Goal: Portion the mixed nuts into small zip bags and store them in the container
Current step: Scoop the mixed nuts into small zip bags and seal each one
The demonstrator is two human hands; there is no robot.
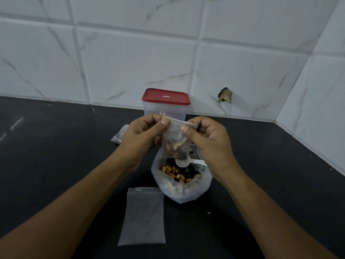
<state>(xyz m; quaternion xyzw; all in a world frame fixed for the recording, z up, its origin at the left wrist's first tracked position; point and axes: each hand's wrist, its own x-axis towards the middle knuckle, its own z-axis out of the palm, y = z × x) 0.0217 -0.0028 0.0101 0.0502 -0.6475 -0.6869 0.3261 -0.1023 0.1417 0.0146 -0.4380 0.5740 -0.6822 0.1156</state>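
Left grip (142, 133), right grip (208, 141): fingertip pinches.

Container (166, 109) behind nut bag (186, 193) (scoop (182, 163), seemingly, inside), empty zip bag (142, 215) in front

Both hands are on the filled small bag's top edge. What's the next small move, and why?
Probably press along the zip strip to seal it. The left hand and right hand pinch the top of the small zip bag, nuts sit in its bottom, and the container has its red lid on.
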